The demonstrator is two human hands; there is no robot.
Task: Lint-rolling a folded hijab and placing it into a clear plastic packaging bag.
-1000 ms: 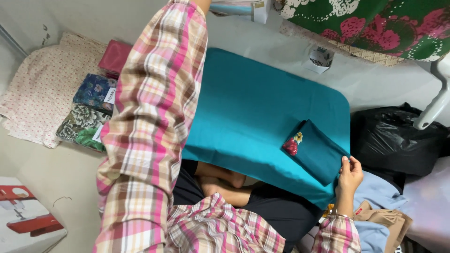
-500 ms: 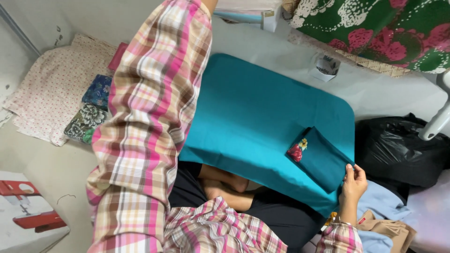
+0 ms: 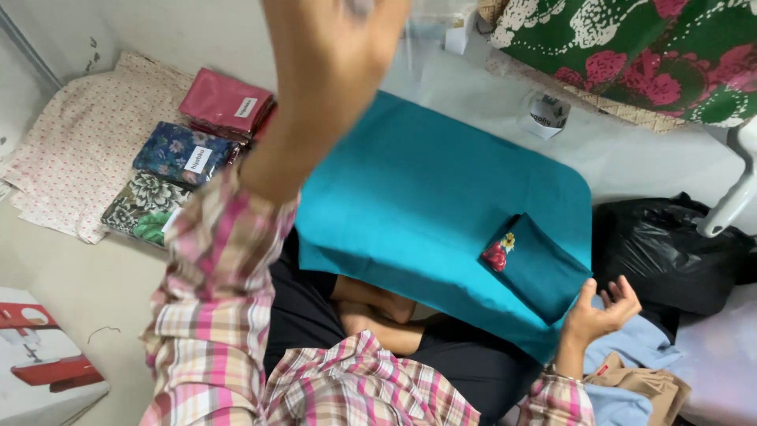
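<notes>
A teal cloth (image 3: 426,197) lies spread over my lap and the floor. On its right part rests a smaller folded dark teal piece (image 3: 536,264) with a red flower stitched at one corner. My right hand (image 3: 601,314) is at that piece's lower right edge, palm up, fingers apart, holding nothing. My left arm in a plaid sleeve is raised close to the camera. My left hand (image 3: 343,20) is blurred and cut off at the top edge, so its grip is unclear.
Three folded fabrics lie at the left: pink (image 3: 225,102), blue floral (image 3: 185,154), dark floral (image 3: 146,205), beside a cream dotted cloth (image 3: 71,150). A black plastic bag (image 3: 670,244) sits right. A green rose-print cloth (image 3: 631,47) is top right, a red-and-white box (image 3: 39,363) bottom left.
My left arm has swung higher toward the camera, baring the forearm. My right hand has let go of the teal cloth's edge and spread its fingers.
</notes>
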